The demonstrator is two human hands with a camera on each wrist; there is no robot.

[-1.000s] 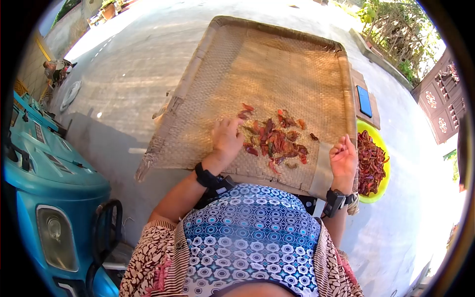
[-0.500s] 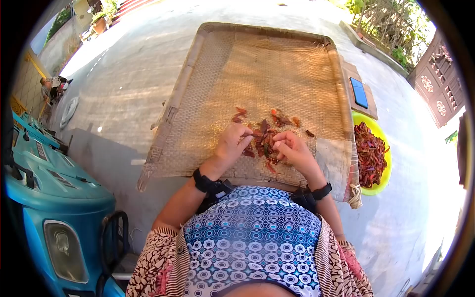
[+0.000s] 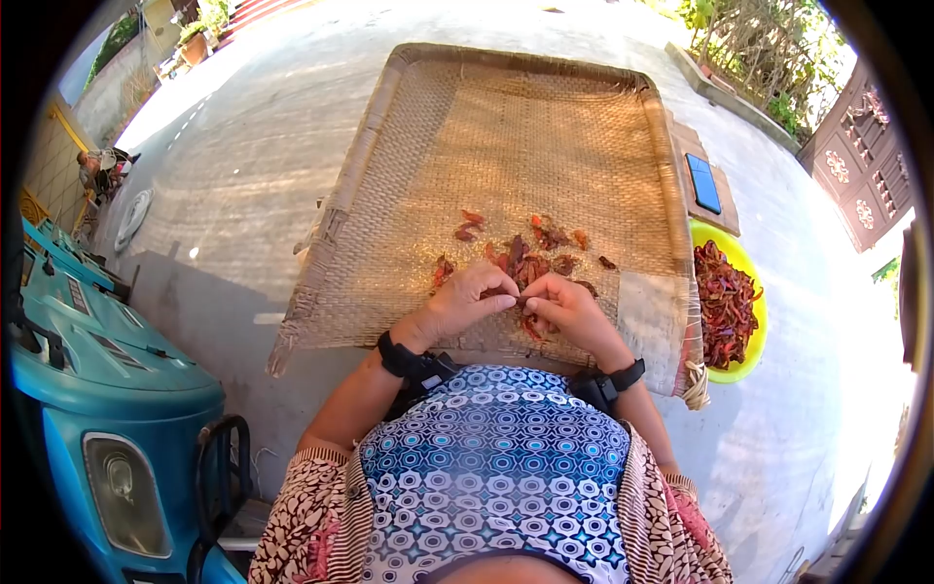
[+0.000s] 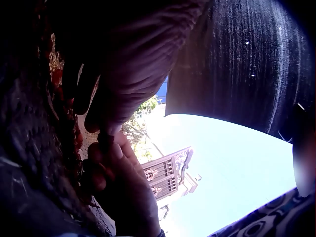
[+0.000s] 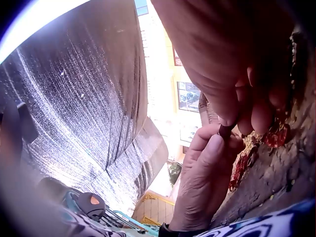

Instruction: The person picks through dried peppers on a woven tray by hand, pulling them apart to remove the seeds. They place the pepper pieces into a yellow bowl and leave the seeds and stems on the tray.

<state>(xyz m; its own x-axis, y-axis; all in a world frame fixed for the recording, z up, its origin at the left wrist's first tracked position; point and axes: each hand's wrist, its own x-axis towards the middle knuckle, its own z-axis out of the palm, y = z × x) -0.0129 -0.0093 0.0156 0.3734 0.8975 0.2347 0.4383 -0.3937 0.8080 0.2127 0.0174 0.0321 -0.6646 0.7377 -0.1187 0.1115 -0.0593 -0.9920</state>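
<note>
My left hand [image 3: 467, 297] and right hand [image 3: 576, 310] meet over the near part of a woven bamboo tray [image 3: 506, 146]. Between their fingertips is a small, dark red dried chili pepper [image 5: 225, 131], which both hands pinch with thumb and fingers. Most of the chili is hidden by the fingers. Just beyond the hands lies a loose pile of torn dried chilies [image 3: 530, 263], with pale seeds scattered round it. A few separate pieces [image 3: 470, 226] sit to the left of the pile.
A yellow-green basin [image 3: 720, 236] full of dried red chilies stands right of the tray. A blue phone [image 3: 702, 183] lies on a board behind the basin. At the left is a teal vehicle [image 3: 107, 360] with a black bar. Another person [image 3: 97, 167] is far left.
My right hand has come from the tray's right edge, beside the basin, to the middle. Both hands have drawn together, and their fingertips now meet on one chili.
</note>
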